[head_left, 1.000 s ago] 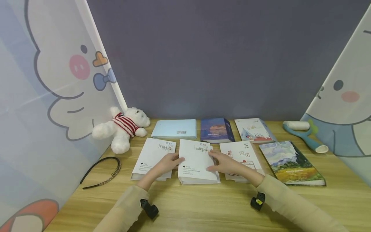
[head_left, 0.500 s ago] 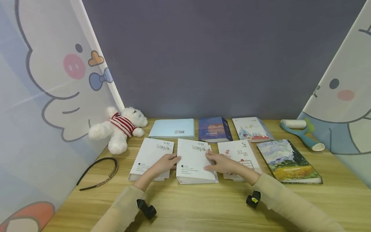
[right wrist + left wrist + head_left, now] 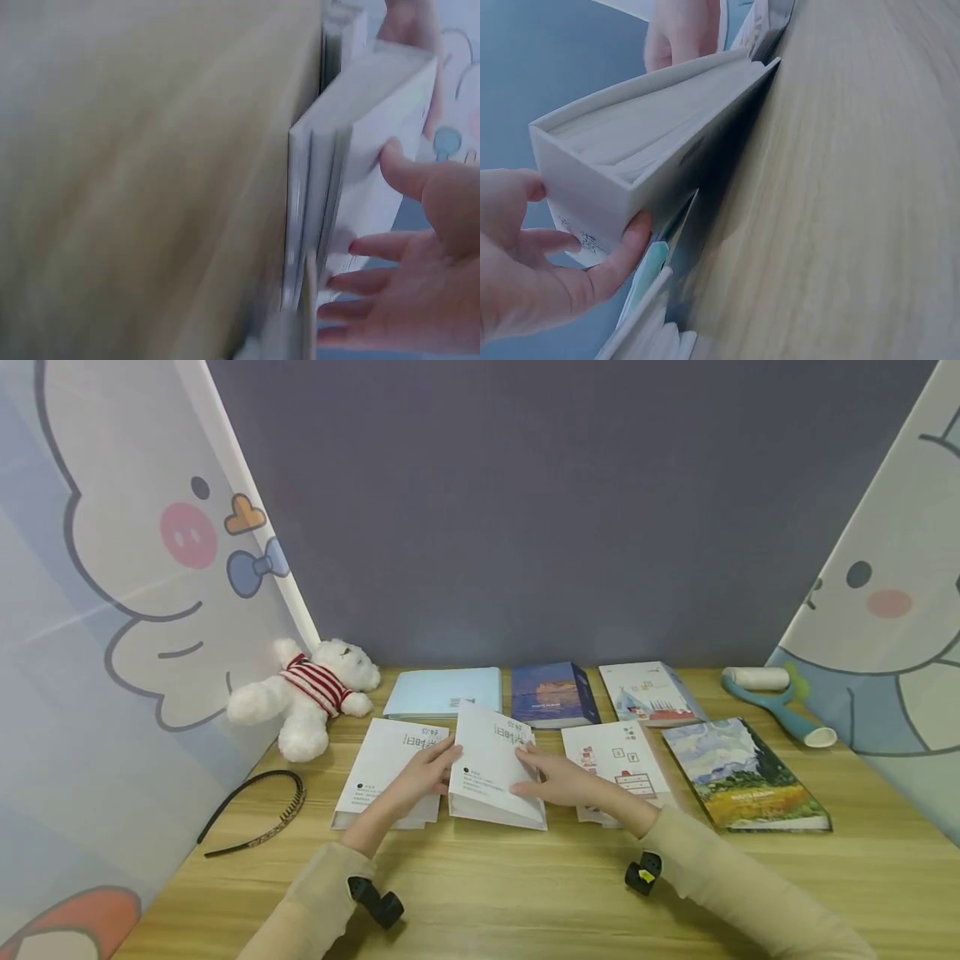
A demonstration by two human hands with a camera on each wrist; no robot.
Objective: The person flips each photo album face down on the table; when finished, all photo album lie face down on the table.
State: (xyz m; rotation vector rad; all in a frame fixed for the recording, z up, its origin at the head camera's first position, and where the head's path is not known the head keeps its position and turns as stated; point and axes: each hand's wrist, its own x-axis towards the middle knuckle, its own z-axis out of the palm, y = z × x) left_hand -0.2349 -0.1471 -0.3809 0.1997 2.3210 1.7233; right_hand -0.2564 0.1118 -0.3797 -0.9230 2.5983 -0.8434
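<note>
A thick white photo album [image 3: 487,772] with dark lettering is in the middle of the head view, tilted with its left side raised. My left hand [image 3: 416,781] grips its spine side, with the thumb on one face and a finger on the other in the left wrist view, where the page block [image 3: 652,112] shows between the covers. On the opposite side, my right hand [image 3: 558,778] holds the right edge, its thumb [image 3: 397,169] pressed on the cover and its other fingers along the side. A matching white album [image 3: 386,768] lies flat just left of it.
Behind lie a light blue album [image 3: 442,693], a dark blue album [image 3: 551,693] and a tent-picture album [image 3: 648,693]. To the right are a red-print album [image 3: 615,760], a landscape album [image 3: 742,772] and a lint roller [image 3: 780,706]. A plush toy [image 3: 315,689] and headband [image 3: 255,810] lie left.
The middle album, flat before, has risen on its left side and turned slightly, its far end moving upward in view. Both hands have moved with it, the right one a little leftward.
</note>
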